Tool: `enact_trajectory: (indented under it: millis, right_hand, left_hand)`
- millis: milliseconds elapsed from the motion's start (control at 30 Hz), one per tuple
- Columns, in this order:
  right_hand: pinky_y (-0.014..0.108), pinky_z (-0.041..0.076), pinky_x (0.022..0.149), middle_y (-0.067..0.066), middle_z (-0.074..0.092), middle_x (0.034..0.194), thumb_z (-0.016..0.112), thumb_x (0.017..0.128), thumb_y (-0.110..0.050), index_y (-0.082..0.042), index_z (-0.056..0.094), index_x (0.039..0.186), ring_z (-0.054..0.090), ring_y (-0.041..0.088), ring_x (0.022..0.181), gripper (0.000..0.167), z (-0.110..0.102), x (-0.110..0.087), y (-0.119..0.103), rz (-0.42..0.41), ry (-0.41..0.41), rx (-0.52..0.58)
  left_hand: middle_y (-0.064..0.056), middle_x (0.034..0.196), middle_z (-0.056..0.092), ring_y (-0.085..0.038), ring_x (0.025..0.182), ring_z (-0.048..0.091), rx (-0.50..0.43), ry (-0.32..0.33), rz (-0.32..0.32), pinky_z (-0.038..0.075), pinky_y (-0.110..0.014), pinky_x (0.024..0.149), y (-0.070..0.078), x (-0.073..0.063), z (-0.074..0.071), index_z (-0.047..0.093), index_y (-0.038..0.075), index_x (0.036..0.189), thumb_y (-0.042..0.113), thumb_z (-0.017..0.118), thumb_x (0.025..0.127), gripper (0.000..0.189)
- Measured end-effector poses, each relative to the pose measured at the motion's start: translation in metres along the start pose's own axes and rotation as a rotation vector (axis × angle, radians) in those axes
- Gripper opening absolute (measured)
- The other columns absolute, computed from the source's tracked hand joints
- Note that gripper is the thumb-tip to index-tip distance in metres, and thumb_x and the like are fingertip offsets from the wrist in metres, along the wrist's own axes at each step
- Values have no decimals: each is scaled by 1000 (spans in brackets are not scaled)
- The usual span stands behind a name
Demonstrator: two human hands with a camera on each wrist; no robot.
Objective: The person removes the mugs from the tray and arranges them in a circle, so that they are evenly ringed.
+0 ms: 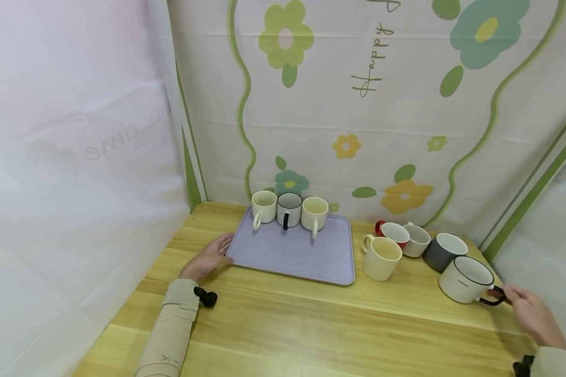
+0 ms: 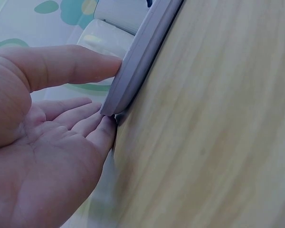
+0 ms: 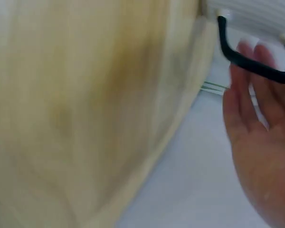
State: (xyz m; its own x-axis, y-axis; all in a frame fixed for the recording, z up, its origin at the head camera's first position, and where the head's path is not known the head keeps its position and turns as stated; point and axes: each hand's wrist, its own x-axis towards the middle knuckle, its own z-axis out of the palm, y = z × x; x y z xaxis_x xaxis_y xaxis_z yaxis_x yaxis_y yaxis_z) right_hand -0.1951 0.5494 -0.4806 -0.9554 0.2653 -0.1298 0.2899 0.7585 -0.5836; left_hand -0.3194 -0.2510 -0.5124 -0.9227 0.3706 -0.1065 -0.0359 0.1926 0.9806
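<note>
A lilac tray [image 1: 287, 256] lies on the wooden table, with three mugs along its far edge: a cream mug [image 1: 264, 207], a white mug with black rim and handle [image 1: 290, 209], and another cream mug [image 1: 314, 213]. My left hand [image 1: 209, 256] rests at the tray's left edge; in the left wrist view its thumb [image 2: 85, 64] touches the rim, the fingers stretched beside the corner. Far right, my right hand [image 1: 530, 309] is at the black handle of a large white mug [image 1: 464, 280]. In the right wrist view, straight fingers [image 3: 266, 95] reach behind that handle [image 3: 256, 66].
Right of the tray stand a cream mug [image 1: 381, 259], a red mug with white inside [image 1: 395, 234], a ribbed white mug [image 1: 416, 241] and a dark grey mug [image 1: 445, 251]. Printed cloth [image 1: 311, 115] hangs behind the table, with white cloth on both sides.
</note>
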Motion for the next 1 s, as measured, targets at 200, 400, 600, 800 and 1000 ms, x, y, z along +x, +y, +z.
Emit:
enact_trajectory:
  millis: [200,400,600,800,1000]
  right_hand:
    - [75,46,88,48,39,151,29,113,-52,11,39,155,41,68,126,77,-11,-1,-36,-68,168,-134]
    - [74,47,88,42,44,153,46,110,-52,2,47,155,44,67,129,71,-14,-5,-103,-304,99,-135]
    - [74,50,93,32,56,150,56,108,-47,-4,57,150,55,59,128,60,14,-6,-183,-508,86,-164]
    - [70,49,106,23,62,149,59,107,-44,-7,61,147,56,50,136,54,57,2,-256,-636,7,-96]
    - [65,49,113,22,68,142,64,105,-40,-2,63,143,61,44,134,54,117,20,-311,-729,-56,-35]
  left_hand:
    - [-23,178,2,-42,165,2,5,6,-10,13,-54,136,-1,1,2,5,-2,168,-14,60,96,91]
    - [-24,178,1,-43,165,2,15,10,-5,12,-55,136,-1,1,0,5,-3,168,-13,59,97,90]
    - [-24,177,2,-43,165,2,17,5,3,12,-55,136,-2,2,0,5,-3,168,-12,60,97,90]
    - [-24,177,2,-43,165,2,6,-3,10,12,-54,136,-2,4,0,5,-4,168,-13,59,97,90]
    - [-25,177,2,-43,165,2,5,3,12,11,-55,136,-2,2,0,6,-4,168,-14,59,96,90]
